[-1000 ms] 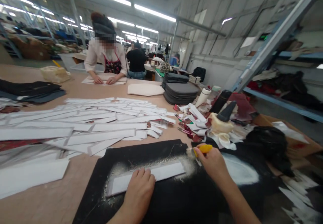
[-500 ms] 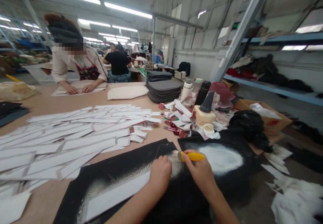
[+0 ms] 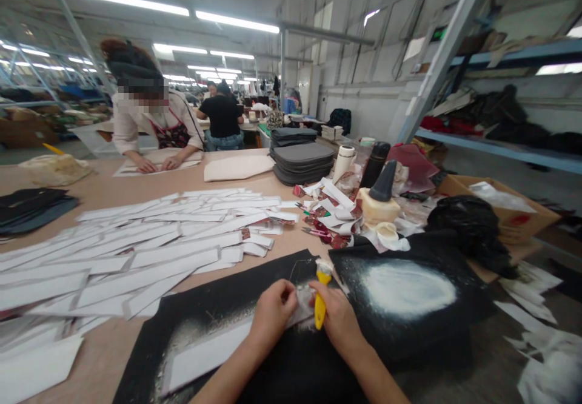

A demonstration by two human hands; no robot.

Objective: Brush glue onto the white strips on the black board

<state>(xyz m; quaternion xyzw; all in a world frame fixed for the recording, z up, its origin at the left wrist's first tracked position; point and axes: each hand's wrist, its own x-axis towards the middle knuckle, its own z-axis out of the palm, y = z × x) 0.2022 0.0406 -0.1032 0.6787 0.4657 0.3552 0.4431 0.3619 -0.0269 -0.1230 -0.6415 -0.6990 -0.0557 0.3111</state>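
Observation:
A white strip with a grey border (image 3: pixel 207 350) lies on a black sheet (image 3: pixel 236 273) in front of me. My left hand (image 3: pixel 273 308) is closed at the strip's right end, thumb and fingers pinched on its edge. My right hand (image 3: pixel 337 314) holds a brush with a yellow handle (image 3: pixel 321 308), its white-coated bristles pointing up and away. The right fingertips also touch the strip's end, which is slightly raised between both hands. Whitish smears show on the black sheet along the strip. To the right, a white paste patch (image 3: pixel 411 287) covers part of another black sheet (image 3: pixel 454 337).
Many overlapping white strips (image 3: pixel 159 252) cover the table's left side. Scraps and pink-handled snips (image 3: pixel 316 232) lie ahead, near a tan tub with a dark cone (image 3: pixel 381 185). Grey stacked pieces (image 3: pixel 302 164) stand farther back. Across the table a person (image 3: pixel 157 125) handles pale pieces.
My right hand has turned the brush from sideways to upright and moved in to the strip's end. My left hand has shifted slightly left, its fingers now pinching there. The view has swung left.

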